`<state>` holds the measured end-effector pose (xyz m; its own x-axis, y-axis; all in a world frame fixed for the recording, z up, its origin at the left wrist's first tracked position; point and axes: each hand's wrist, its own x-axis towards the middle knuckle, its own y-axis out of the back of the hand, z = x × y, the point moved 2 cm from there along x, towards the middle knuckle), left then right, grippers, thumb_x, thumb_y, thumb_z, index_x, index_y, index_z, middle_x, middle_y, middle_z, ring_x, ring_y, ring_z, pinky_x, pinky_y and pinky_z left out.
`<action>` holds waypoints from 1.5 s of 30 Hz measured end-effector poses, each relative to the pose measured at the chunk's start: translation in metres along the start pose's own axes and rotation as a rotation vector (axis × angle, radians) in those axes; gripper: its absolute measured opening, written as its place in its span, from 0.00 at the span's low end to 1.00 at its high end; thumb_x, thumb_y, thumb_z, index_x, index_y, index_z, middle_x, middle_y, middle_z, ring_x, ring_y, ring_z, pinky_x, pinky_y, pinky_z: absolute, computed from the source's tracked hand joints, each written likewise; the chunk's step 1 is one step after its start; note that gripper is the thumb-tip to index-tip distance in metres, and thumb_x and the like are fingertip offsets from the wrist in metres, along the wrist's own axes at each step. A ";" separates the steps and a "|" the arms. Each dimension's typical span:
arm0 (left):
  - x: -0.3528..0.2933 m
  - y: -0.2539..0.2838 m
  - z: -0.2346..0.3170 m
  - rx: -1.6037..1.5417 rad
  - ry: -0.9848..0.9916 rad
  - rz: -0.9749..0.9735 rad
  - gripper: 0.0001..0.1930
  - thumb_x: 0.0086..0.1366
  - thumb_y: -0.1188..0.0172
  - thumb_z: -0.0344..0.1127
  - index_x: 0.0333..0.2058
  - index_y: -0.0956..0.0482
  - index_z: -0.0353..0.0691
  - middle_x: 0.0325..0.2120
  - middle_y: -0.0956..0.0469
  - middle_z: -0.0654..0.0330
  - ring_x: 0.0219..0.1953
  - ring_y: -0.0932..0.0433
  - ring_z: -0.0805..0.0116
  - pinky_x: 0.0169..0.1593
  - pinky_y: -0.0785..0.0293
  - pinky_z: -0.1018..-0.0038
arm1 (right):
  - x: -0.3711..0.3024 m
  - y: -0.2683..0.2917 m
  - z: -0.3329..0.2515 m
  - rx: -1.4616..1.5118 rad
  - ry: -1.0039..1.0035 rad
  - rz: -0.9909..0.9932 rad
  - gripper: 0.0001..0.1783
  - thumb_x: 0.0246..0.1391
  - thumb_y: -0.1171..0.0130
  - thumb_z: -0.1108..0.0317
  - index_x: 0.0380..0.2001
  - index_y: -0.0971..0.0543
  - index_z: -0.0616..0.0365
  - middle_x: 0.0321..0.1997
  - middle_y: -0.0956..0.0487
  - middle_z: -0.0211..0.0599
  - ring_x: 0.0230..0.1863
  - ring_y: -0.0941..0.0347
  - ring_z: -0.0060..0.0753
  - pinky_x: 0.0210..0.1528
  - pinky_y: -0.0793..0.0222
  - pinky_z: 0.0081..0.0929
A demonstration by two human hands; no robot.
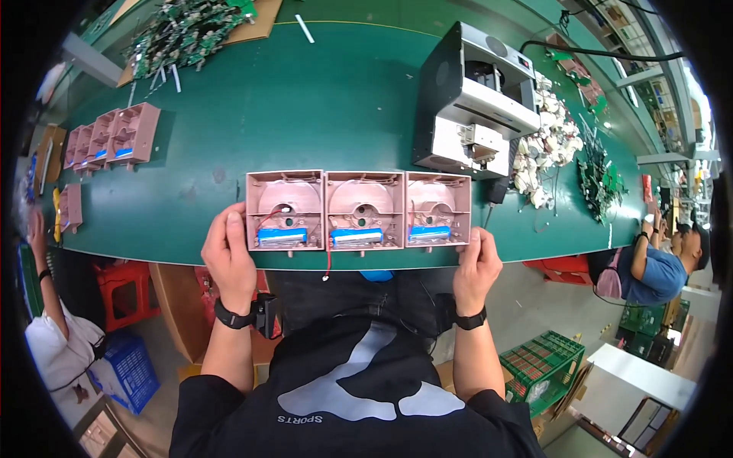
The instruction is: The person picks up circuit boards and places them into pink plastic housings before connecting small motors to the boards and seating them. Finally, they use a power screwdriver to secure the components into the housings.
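Head view: I see left hand curled, gripping the 9 o'clock end of a row of three pink plastic housings; right hand curled on the 3 o'clock end. Row sits at the near edge of the green belt. Each housing is square with a round recess and one blue cylindrical cell. Grey boxy machine at 1 o'clock, four more housings at 10 o'clock.

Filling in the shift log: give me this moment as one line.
left hand: grips left end | right hand: grips right end | item: row of three pink housings | surface: green bench
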<state>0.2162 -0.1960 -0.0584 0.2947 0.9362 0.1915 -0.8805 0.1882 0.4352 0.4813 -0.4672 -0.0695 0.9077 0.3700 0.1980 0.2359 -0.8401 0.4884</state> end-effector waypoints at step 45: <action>0.281 -0.011 -0.012 0.685 -0.665 -0.303 0.15 0.60 0.34 0.33 0.46 0.19 0.43 0.45 0.22 0.54 0.52 0.24 0.47 0.55 0.23 0.57 | -0.011 -0.007 0.023 -0.280 0.390 0.199 0.07 0.66 0.44 0.72 0.32 0.22 0.61 0.25 0.22 0.48 0.23 0.24 0.55 0.26 0.32 0.45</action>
<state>0.3039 0.0683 -0.0203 0.8036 0.4811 0.3505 -0.3917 -0.0161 0.9200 0.4774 -0.4748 -0.0941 0.7160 0.3793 0.5860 -0.0785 -0.7904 0.6075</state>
